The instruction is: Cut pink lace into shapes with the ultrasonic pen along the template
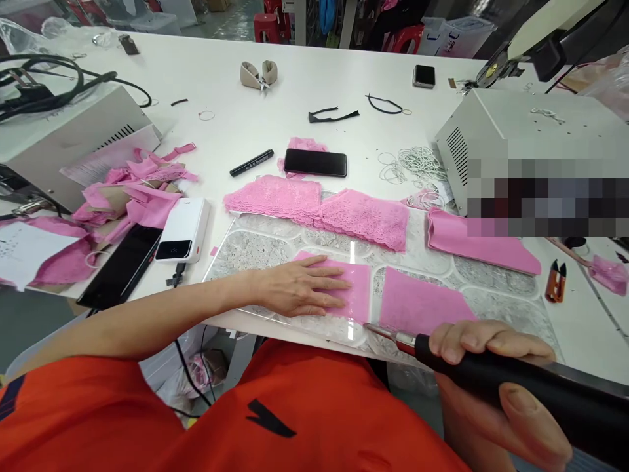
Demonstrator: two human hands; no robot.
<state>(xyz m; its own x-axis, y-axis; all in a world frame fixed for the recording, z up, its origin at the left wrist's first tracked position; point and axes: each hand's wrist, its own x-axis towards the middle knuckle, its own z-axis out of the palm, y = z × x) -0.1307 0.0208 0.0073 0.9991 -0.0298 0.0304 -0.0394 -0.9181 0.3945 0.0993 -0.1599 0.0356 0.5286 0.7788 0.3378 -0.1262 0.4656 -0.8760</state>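
My left hand (299,286) lies flat with its fingers spread on a pink fabric piece (358,288), pressing it against the grey stone-patterned board (511,305). A shiny, clear sheet seems to cover that piece. In my right hand (496,367) is a thick black-handled tool (472,373) with a narrow metal tip; its exact kind I cannot make out. The tip is at the lower right corner of the piece under my left hand. Just right of it is a second pink fabric piece (422,301). Pink lace panels (363,216) lie along the board's far edge.
Folded pink fabric (481,242) rests on the board's right. Beyond the lace are a phone (315,162) and a marker (251,162). A white power bank (184,226) and a heap of pink straps (137,190) are left. Grey machine boxes (73,137) flank the table.
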